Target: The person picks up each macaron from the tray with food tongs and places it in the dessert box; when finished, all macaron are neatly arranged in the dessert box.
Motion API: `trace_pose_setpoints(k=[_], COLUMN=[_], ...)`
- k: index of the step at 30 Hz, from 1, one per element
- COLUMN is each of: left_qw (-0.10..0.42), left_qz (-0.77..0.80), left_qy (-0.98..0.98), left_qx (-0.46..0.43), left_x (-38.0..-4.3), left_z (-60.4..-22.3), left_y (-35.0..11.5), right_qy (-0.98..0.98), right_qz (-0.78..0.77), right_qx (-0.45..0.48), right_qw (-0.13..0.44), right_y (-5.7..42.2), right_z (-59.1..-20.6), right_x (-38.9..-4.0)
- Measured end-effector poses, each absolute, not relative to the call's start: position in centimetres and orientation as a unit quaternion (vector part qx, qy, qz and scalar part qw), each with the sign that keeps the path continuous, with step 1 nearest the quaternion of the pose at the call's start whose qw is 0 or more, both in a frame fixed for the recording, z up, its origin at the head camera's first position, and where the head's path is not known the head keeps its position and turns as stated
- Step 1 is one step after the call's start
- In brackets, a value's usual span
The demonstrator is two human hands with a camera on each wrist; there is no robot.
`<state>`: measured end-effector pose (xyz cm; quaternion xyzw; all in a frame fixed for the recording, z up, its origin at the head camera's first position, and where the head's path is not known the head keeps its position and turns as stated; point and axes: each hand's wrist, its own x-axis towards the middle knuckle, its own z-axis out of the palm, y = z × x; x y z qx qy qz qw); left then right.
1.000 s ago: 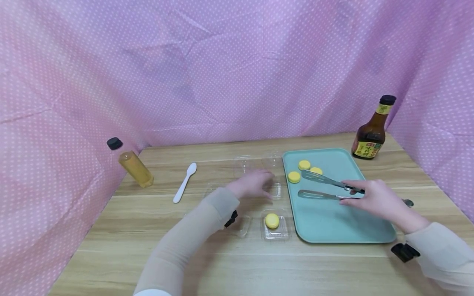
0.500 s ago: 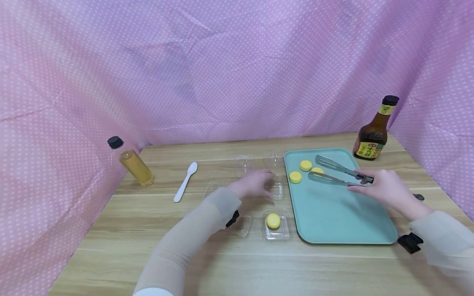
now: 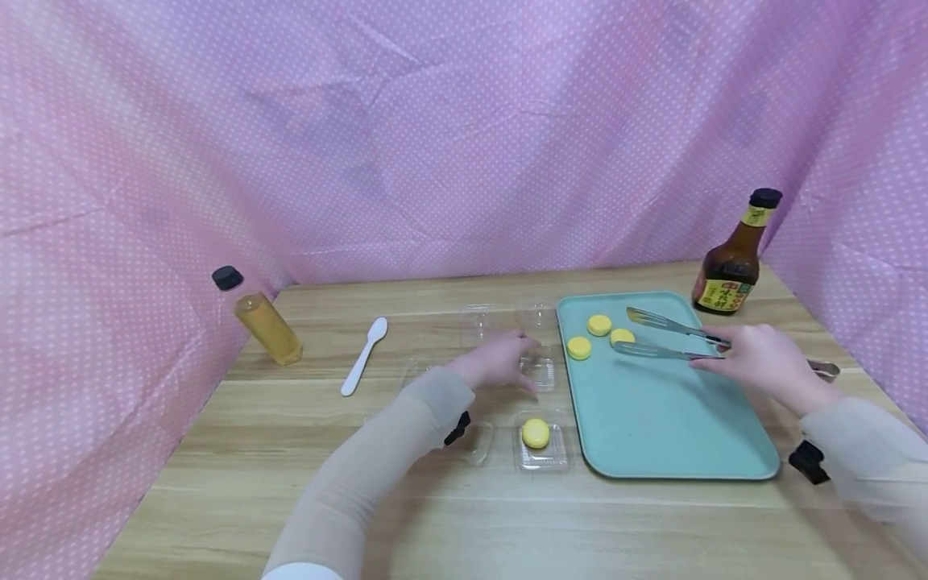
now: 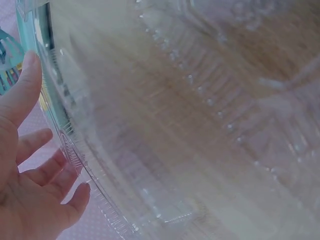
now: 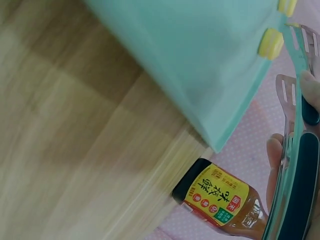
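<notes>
My right hand (image 3: 772,364) grips metal tongs (image 3: 667,352) with dark handle parts over the green tray (image 3: 660,435). The slotted tips of the tongs stand apart around the nearest of three yellow macarons (image 3: 622,337); the other two lie to its left. The right wrist view shows the tongs' dark handle (image 5: 302,185) beside the fingers. My left hand (image 3: 500,361) reaches to a clear plastic box (image 3: 538,373) left of the tray. In the left wrist view its relaxed fingers (image 4: 45,170) and thumb are spread along the box's edge.
A yellow macaron (image 3: 536,433) sits in another clear box (image 3: 544,461) in front. More clear boxes lie behind and under the left arm. A white spoon (image 3: 362,358) and a tilted bottle (image 3: 267,326) are at left, a brown sauce bottle (image 3: 728,266) at back right.
My right hand has moved back and to the right with the tongs, whose tips shifted from the tray's left part to around the nearest macaron. The left hand stays in place.
</notes>
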<state>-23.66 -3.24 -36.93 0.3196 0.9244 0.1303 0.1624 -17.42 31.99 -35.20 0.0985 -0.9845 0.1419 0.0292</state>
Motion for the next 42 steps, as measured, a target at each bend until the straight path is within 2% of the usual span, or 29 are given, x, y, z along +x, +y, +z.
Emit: trace_pose_setpoints(k=[16,29,42], left_qw=[0.138,0.134,0.139], left_qz=[0.103,0.104,0.107], left_qy=[0.925,0.926,0.926], left_qx=[0.338,0.338,0.335], left_x=[-24.1,-23.9,-23.9], left_z=[-37.1,-37.0,-36.9], left_y=[-3.1,-3.1,-3.1], right_qy=[-0.984,-0.981,-0.980], right_qz=[0.121,0.165,0.164], right_qx=[0.124,0.102,0.112], right_qw=[0.029,-0.019,-0.002], right_y=[32.2,32.3,32.3], right_z=[-35.8,-36.0,-36.6], right_x=[-18.1,-18.2,-18.3])
